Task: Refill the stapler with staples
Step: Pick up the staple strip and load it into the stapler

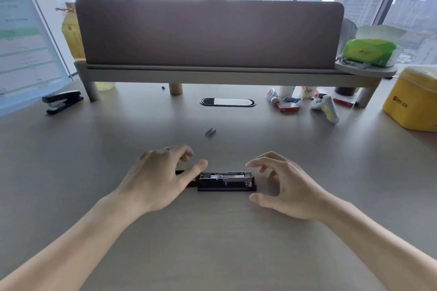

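The black stapler (225,181) lies on the desk (212,231), its metal magazine facing up. The left hand (159,176) rests over the stapler's left end, fingers loosely curled, thumb touching the top. The right hand (282,186) hovers open just right of it. Beyond the stapler lies 1 staple strip (210,131); far left of it, a second stapler (62,101).

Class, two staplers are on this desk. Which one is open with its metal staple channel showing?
The stapler between the hands, near the desk's front, lies opened with its metal channel exposed. The other stapler, far left by the shelf leg, is closed and untouched.
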Demonstrator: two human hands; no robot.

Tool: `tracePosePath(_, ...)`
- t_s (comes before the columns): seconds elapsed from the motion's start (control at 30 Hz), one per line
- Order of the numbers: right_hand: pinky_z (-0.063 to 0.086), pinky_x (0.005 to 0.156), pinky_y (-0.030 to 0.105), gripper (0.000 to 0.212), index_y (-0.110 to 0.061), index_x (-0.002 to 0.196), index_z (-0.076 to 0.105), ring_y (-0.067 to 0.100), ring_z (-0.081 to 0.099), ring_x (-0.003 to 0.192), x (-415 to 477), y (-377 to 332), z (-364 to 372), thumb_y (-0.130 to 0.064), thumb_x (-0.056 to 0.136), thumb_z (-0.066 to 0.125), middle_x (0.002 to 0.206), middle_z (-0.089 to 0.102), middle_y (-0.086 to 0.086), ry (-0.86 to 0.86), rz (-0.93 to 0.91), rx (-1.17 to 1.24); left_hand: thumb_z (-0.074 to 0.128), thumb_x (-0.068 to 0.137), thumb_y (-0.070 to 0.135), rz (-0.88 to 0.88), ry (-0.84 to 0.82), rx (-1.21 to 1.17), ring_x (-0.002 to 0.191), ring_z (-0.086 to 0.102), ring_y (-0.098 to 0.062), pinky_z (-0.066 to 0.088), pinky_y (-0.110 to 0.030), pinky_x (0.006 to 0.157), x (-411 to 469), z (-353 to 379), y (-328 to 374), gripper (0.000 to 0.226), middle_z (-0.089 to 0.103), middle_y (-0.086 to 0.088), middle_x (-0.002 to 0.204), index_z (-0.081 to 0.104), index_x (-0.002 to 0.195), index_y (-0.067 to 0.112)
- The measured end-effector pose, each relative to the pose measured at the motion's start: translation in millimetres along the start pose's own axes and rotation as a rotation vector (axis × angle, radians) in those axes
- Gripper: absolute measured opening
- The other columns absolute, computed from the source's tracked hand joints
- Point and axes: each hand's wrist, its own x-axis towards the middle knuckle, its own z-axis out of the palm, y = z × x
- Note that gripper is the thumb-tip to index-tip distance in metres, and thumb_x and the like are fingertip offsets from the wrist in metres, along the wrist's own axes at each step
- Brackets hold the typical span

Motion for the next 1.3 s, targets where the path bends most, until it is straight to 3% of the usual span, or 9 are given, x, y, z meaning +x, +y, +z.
tracePosePath(0.17, 0.047, 0.088, 0.021, 0.042, -0.024, 0.116, 0.069, 0.001, 0.063, 0.105, 30.3, 17.9, -22.6, -0.042, 0.091, 0.04, 0.111, 0.069, -0.018, 0.12, 0.027, 0.055, 0.064, 0.094, 0.052, -0.097, 0.025, -0.024, 0.106, 0.069, -0.023, 0.054, -0.037, 0.093, 73.2, 2.6, 4.4, 0.037, 0.073, 0.005, 0.114, 0.067, 0.115, 0.021)
tracePosePath(0.3, 0.041, 0.098, 0.027, 0.029, -0.019, 0.128, 0.068, 0.018, 0.058, 0.124, 56.8, 26.9, 0.0, -0.018, 0.104, 0.052, 0.128, 0.069, -0.003, 0.085, 0.073, -0.135, 0.067, 0.09, 0.052, -0.153, -0.032, 0.146, 0.117, 0.065, -0.029, 0.052, -0.037, 0.096, 120.3, 23.1, 5.6, 0.048, 0.071, -0.003, 0.126, 0.065, 0.124, 0.019)
tracePosePath(0.43, 0.042, 0.11, 0.037, 0.031, -0.027, 0.131, 0.066, 0.019, 0.054, 0.128, 65.6, 31.9, 14.0, -0.027, 0.101, 0.061, 0.131, 0.065, -0.006, 0.103, 0.042, -0.198, 0.074, 0.083, 0.05, -0.176, -0.033, 0.123, 0.113, 0.066, -0.031, 0.054, -0.04, 0.097, 150.1, 41.9, -1.7, 0.052, 0.072, -0.005, 0.12, 0.063, 0.123, 0.02)
tracePosePath(0.63, 0.049, 0.1, 0.036, 0.03, -0.029, 0.128, 0.067, 0.017, 0.056, 0.114, 69.7, 37.9, 13.7, -0.031, 0.098, 0.063, 0.12, 0.065, -0.009, 0.122, 0.01, -0.159, 0.068, 0.091, 0.027, -0.049, 0.065, 0.174, 0.105, 0.069, -0.036, 0.057, -0.043, 0.091, 163.0, 60.3, -3.9, 0.021, 0.076, -0.009, 0.11, 0.069, 0.11, 0.019)
tracePosePath(0.8, 0.047, 0.091, 0.025, 0.025, -0.026, 0.123, 0.072, 0.007, 0.056, 0.099, 68.9, 38.8, 13.7, -0.03, 0.099, 0.065, 0.107, 0.065, -0.013, 0.163, 0.025, -0.113, 0.074, 0.091, 0.018, 0.076, 0.073, 0.011, 0.094, 0.073, -0.026, 0.057, -0.039, 0.089, 146.7, 51.9, 5.4, 0.02, 0.079, -0.002, 0.102, 0.072, 0.11, 0.015)
tracePosePath(0.9, 0.043, 0.074, 0.004, 0.017, -0.027, 0.114, 0.075, -0.009, 0.062, 0.077, 67.1, 31.3, 8.9, -0.03, 0.103, 0.063, 0.095, 0.072, -0.017, 0.219, 0.122, 0.069, 0.077, 0.09, 0.013, 0.25, 0.086, -0.108, 0.084, 0.074, -0.019, 0.06, -0.035, 0.085, 120.5, 40.8, 18.9, 0.02, 0.079, 0.001, 0.099, 0.073, 0.11, 0.013)
tracePosePath(1.03, 0.057, 0.076, 0.029, 0.026, -0.018, 0.097, 0.078, 0.004, 0.074, 0.074, 72.8, 9.7, 0.4, -0.036, 0.102, 0.061, 0.084, 0.084, -0.002, 0.205, 0.247, 0.436, 0.079, 0.089, 0.017, 0.459, 0.183, -0.126, 0.083, 0.072, -0.007, 0.06, -0.032, 0.082, 83.7, 30.3, 26.9, 0.019, 0.079, 0.008, 0.097, 0.073, 0.107, 0.015)
tracePosePath(1.17, 0.065, 0.078, 0.026, 0.027, 0.0, 0.096, 0.077, 0.012, 0.074, 0.075, 71.3, -17.1, -3.3, -0.024, 0.103, 0.066, 0.091, 0.084, 0.016, 0.065, 0.27, 0.668, 0.077, 0.093, 0.02, 0.575, 0.212, -0.079, 0.085, 0.074, -0.011, 0.061, -0.038, 0.075, 63.1, 25.7, 27.3, 0.016, 0.078, 0.008, 0.096, 0.071, 0.107, 0.015)
tracePosePath(1.3, 0.065, 0.078, 0.025, 0.019, -0.006, 0.091, 0.076, 0.011, 0.074, 0.069, 66.3, -27.3, -5.7, -0.02, 0.102, 0.068, 0.081, 0.081, 0.009, 0.003, 0.295, 0.752, 0.075, 0.094, 0.019, 0.627, 0.259, -0.057, 0.082, 0.076, -0.019, 0.06, -0.04, 0.066, 51.5, 23.6, 30.5, 0.014, 0.077, 0.005, 0.094, 0.069, 0.107, 0.016)
